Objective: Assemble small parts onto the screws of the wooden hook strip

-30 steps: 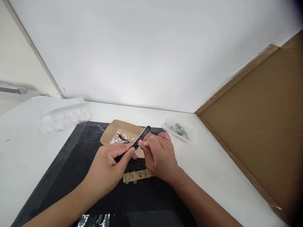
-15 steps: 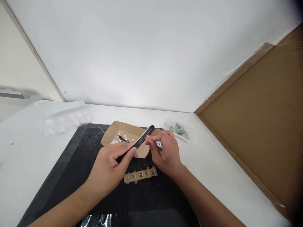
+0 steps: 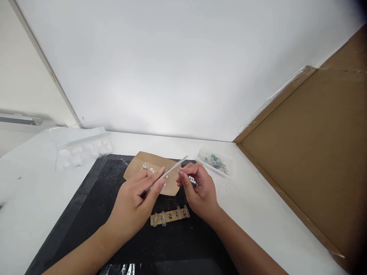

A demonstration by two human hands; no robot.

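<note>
Pinching a nail file [image 3: 169,172] between thumb and fingers, the left hand [image 3: 134,202] holds it tilted over the brown card [image 3: 149,164]; the right hand [image 3: 199,189] pinches a tiny patterned nail tip [image 3: 192,180] beside it. File looks thin, light, slightly flexible, so best gripped mid-length

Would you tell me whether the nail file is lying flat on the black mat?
No, the left hand holds the nail file raised above the black mat.

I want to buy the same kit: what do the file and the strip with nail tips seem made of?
The nail file in the left hand looks like a thin, stiff emery board; it shows edge-on and pale. The strip looks like tan cardboard, matte, and its nail tips like clear glossy plastic.
</note>
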